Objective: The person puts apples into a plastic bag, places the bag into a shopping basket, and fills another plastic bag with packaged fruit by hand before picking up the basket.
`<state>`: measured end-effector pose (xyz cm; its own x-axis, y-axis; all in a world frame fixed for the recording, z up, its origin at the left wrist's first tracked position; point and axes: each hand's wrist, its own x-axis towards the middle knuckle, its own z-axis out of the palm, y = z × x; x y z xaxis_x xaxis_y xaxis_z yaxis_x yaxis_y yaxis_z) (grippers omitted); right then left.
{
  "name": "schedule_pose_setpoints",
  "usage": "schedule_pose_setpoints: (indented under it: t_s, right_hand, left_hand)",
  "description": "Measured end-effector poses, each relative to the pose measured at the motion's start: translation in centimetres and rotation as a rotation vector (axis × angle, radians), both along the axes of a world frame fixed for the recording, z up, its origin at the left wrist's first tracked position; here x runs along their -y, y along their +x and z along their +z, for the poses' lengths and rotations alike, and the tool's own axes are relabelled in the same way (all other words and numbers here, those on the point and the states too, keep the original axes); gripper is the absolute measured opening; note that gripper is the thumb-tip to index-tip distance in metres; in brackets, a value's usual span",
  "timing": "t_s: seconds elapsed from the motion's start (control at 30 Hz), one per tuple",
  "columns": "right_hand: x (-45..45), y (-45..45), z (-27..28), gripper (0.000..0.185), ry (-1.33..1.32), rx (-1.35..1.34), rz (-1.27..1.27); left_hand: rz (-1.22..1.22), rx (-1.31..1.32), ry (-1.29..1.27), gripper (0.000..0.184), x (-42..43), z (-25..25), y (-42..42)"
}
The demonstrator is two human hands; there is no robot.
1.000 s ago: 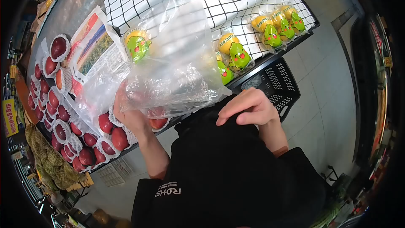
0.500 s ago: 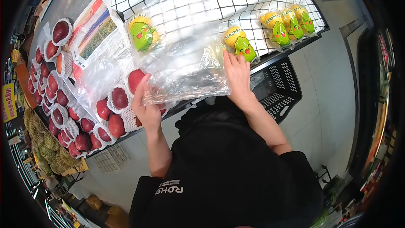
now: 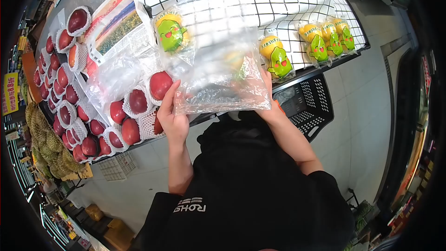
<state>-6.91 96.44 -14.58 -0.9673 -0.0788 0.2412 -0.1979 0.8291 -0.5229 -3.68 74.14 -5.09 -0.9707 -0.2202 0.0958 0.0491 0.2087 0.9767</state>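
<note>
Left hand pinches bag edge, thumb in front. Right hand at opposite edge, can't tell finger closure. Keep 2 edges level, taut

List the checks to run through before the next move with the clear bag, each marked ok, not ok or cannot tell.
1. Left grip holding the clear bag near its lower left corner: ok.
2. Right grip closed on the bag's right edge: cannot tell; it is at that edge, but the fingers are partly hidden.
3. Bag spread out between both sides: ok, though crinkled along the lower part.
4. Bag's mouth open: cannot tell.
5. Yellow-and-green pack showing through the plastic, inside or behind it: cannot tell.
6. Free room beside the left grip: not ok; a red fruit lies close by.
</note>
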Motion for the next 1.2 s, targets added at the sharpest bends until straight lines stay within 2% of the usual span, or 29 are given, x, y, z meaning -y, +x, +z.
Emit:
schedule_pose_setpoints:
  t_s: [0.03, 0.1, 0.13, 0.17, 0.2, 0.23, 0.3, 0.33, 0.37, 0.43, 0.5, 0.53, 0.57, 0.63, 0.7, 0.73, 0.77, 0.83, 0.87, 0.9, 0.97, 1.03, 1.1, 1.17, 1.2]
  right_hand:
    - [0.0, -0.2, -1.0, 0.078, -0.182, 0.033, 0.058]
    - [-0.4, -0.6, -1.3, 0.075, -0.363, 0.057, 0.122]
    - [-0.8, -0.6, -0.7, 0.070, -0.595, 0.213, 0.119]
    - [-1.1, -0.5, -0.1, 0.066, -0.824, 0.372, 0.114]
    - [-1.3, -0.4, 2.2, 0.059, -0.908, 0.420, 0.075]
    - [-1.6, -0.2, 3.6, 0.059, -0.906, 0.416, 0.075]
    - [-2.3, 0.3, 5.5, 0.061, -1.279, 0.527, 0.002]
    - [-2.6, 0.9, 5.8, 0.063, -1.468, 0.486, 0.011]
    - [-3.1, 0.8, 6.4, 0.063, -1.462, 0.482, 0.011]
    - [-4.5, 0.7, 7.9, 0.062, -1.625, 0.330, -0.116]
    - [-5.9, 1.0, 10.2, 0.064, -1.617, 0.235, -0.100]
    - [-6.9, 1.0, 10.5, 0.070, -1.638, 0.191, -0.125]
    - [-7.8, 1.0, 10.9, 0.067, -1.577, 0.128, -0.139]
    - [-9.2, 1.3, 11.5, 0.064, -1.592, 0.064, -0.255]
    - [-9.3, 1.7, 12.4, 0.060, -1.544, -0.053, -0.227]
    - [-8.9, 2.1, 13.1, 0.068, -1.489, -0.076, -0.211]
    - [-8.3, 2.6, 13.5, 0.068, -1.488, -0.071, -0.209]
    - [-6.6, 3.5, 14.3, 0.080, -1.336, -0.084, -0.048]
    - [-5.3, 3.8, 15.0, 0.086, -1.315, -0.048, 0.008]
    - [-4.1, 3.7, 15.3, 0.086, -1.229, -0.055, 0.065]
    - [-2.4, 3.6, 15.7, 0.083, -1.048, -0.011, 0.180]
    - [-1.5, 3.0, 15.8, 0.082, -0.677, -0.104, 0.276]
    - [-0.1, 2.4, 16.7, 0.079, -0.563, -0.232, 0.366]
    - [1.3, 2.2, 17.0, 0.080, -0.543, -0.252, 0.407]
    - [1.8, 2.0, 17.0, 0.081, -0.465, -0.300, 0.433]
  left_hand:
    - [0.000, -0.020, -0.026, 0.028, 0.0, 0.0, 0.0]
    - [0.002, -0.012, -0.015, 0.029, 0.2, 0.3, 0.0]
    - [0.001, 0.007, -0.005, 0.029, 0.4, 0.4, 0.1]
    - [0.002, 0.002, -0.005, 0.029, 0.5, 0.4, 0.1]
    - [-0.012, -0.020, -0.014, 0.029, 0.6, 0.4, 0.1]
    - [-0.027, -0.041, -0.023, 0.029, 0.8, 0.4, 0.1]
    - [-0.017, -0.019, -0.073, 0.029, 1.1, 0.5, 0.2]
    - [-0.004, 0.008, -0.125, 0.030, 1.2, 0.5, 0.2]
    - [-0.005, 0.004, -0.119, 0.030, 1.3, 0.5, 0.2]
    - [-0.027, 0.016, -0.137, 0.029, 1.2, 0.4, 0.2]
    - [-0.092, 0.062, -0.151, 0.029, 0.9, 1.4, 0.1]
    - [-0.156, 0.112, -0.169, 0.030, 0.8, 1.8, 0.2]
    - [-0.152, 0.112, -0.164, 0.030, 0.8, 1.6, 0.1]
    - [-0.238, 0.012, -0.319, 0.031, 0.9, 1.2, -0.2]
    - [-0.308, -0.013, -0.352, 0.033, 0.5, 1.8, -0.3]
    - [-0.384, -0.038, -0.391, 0.037, 0.2, 2.4, -0.4]
    - [-0.381, -0.036, -0.390, 0.037, 0.0, 3.1, -0.4]
    - [-0.544, -0.230, -0.572, 0.049, -0.4, 4.5, -0.6]
    - [-0.527, -0.349, -0.550, 0.057, -0.6, 4.8, -0.6]
    - [-0.525, -0.342, -0.556, 0.057, -0.5, 5.2, -0.4]
    - [-0.352, -0.426, -0.571, 0.053, 0.0, 5.8, 0.2]
    - [-0.129, -0.393, -0.277, 0.051, 0.0, 5.2, 1.4]
    - [-0.144, -0.332, 0.042, 0.070, 0.1, 5.1, 1.5]
    - [-0.200, -0.154, 0.518, 0.098, -2.2, 6.1, 1.1]
    - [-0.265, -0.089, 0.608, 0.117, -2.5, 5.7, 1.0]
